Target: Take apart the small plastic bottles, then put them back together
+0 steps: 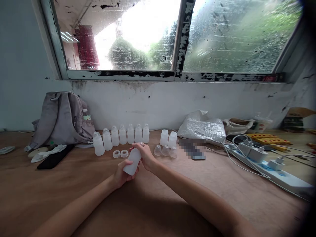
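Note:
Tilted over the middle of the table is a frosted white baby bottle (132, 162). My left hand (122, 173) wraps round its lower body, and my right hand (145, 154) closes round its top end, where the fingers hide most of the neck. Just left of my hands, two white screw rings (120, 153) lie flat. Behind them stands a row of several capped bottles (115, 136). Right of my right hand, three clear domed caps (165, 150) rest on the table, with two open-necked bottles (168, 138) behind them.
A grey backpack (64, 115) and a black flat case (55, 157) are at the left. A silvery plastic bag (202, 126), a blurred phone (194, 149) and a white power strip (283, 176) with plugs and cables lie to the right, on the brown table (74, 191).

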The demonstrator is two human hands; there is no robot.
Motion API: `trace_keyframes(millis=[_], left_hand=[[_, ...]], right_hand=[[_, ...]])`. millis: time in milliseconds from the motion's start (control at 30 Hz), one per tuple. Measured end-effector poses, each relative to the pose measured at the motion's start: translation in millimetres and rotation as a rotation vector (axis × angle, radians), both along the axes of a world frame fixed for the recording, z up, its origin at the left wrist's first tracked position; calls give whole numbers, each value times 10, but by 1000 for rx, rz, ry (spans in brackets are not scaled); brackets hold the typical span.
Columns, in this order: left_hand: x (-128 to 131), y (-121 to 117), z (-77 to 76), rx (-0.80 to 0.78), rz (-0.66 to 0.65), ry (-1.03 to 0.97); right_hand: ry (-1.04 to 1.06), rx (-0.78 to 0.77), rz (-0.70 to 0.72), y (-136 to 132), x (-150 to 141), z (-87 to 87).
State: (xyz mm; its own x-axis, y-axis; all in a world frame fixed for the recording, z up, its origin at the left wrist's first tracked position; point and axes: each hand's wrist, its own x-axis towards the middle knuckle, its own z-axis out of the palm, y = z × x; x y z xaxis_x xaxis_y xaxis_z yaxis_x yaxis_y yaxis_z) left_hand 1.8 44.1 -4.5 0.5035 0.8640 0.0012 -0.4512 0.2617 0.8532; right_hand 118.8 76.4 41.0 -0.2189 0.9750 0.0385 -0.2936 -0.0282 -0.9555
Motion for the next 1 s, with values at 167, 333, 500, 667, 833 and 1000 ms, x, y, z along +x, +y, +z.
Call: trace_keyframes(millis=[167, 333, 500, 667, 833, 1000], left_hand=[[-40, -65, 58, -187, -171, -161], [-57, -41, 68, -108, -160, -135], [-71, 45, 44, 20, 34, 33], [-109, 79, 6, 67, -24, 120], [-110, 72, -2, 57, -57, 134], [-109, 86, -13, 51, -65, 164]], right_hand=[[76, 93, 274, -19, 63, 66], [-72, 175, 532, 84, 280, 190], [-280, 332, 249, 253, 497, 289], [-408, 424, 175, 290, 602, 355], [-556, 410, 224, 256, 649, 388], [-688, 388, 247, 247, 694, 401]])
